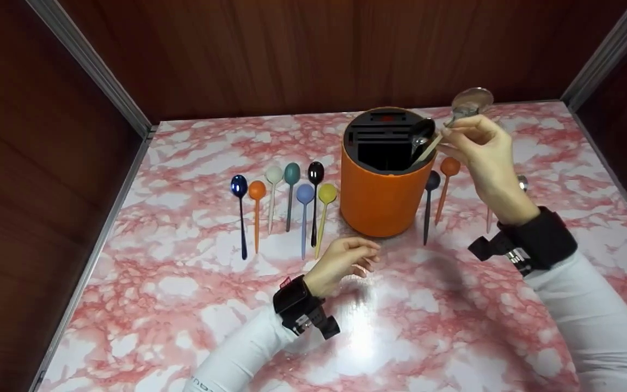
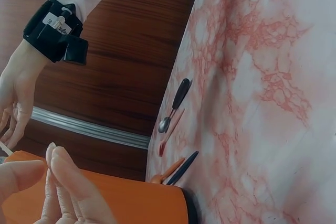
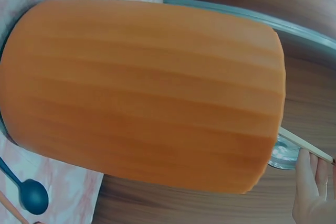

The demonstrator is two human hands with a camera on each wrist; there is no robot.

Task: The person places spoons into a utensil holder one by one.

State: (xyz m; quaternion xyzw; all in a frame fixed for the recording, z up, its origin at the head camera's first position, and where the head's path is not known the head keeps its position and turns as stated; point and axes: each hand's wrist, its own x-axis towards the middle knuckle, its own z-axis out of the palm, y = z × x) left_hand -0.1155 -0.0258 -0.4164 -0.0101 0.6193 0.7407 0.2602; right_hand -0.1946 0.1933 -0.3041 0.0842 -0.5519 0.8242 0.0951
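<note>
My right hand [image 1: 479, 144] pinches a spoon by its cream handle [image 1: 428, 151], above the right rim of an orange utensil holder [image 1: 381, 201]. The spoon's shiny bowl [image 1: 472, 102] points up and away; its handle slants down into the holder's black-edged opening. A black spoon [image 1: 424, 128] stands inside, leaning on that same rim, with a shiny spoon bowl [image 3: 284, 153] showing past the rim in the right wrist view. Just in front of the holder is my left hand [image 1: 346, 260], fingers loosely bent and holding nothing. In the left wrist view, its fingers [image 2: 73, 182] overlap the orange wall.
Left of the holder lies a row of spoons: dark blue [image 1: 239, 186], orange [image 1: 257, 190], white [image 1: 274, 175], teal [image 1: 292, 173], periwinkle [image 1: 305, 194], black [image 1: 315, 172], yellow [image 1: 327, 193]. To its right lie a dark grey spoon [image 1: 432, 181], an orange spoon [image 1: 449, 166] and a black-handled metal spoon [image 2: 181, 93]. Wooden panels [image 1: 313, 54] enclose the table.
</note>
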